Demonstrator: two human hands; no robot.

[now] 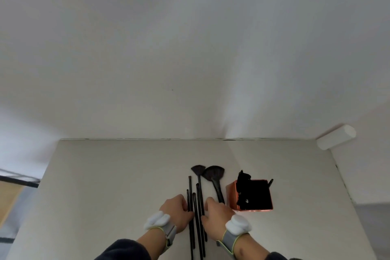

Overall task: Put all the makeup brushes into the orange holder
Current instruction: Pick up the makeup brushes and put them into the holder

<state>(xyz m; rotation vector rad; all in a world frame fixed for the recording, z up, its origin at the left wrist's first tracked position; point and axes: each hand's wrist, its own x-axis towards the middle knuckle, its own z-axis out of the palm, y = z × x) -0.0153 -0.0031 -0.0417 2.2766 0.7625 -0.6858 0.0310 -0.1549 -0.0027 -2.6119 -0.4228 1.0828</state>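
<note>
lying flat beside the orange holder (232,196), slim black makeup brushes (195,202)

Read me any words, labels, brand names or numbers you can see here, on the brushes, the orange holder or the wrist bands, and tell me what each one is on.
No text can be read anywhere in this view.
Orange holder: plain wall, no label visible.
Makeup brushes: dark handles, any print too small to tell.
Wrist bands on the left hand and right hand: no markings visible.
</note>
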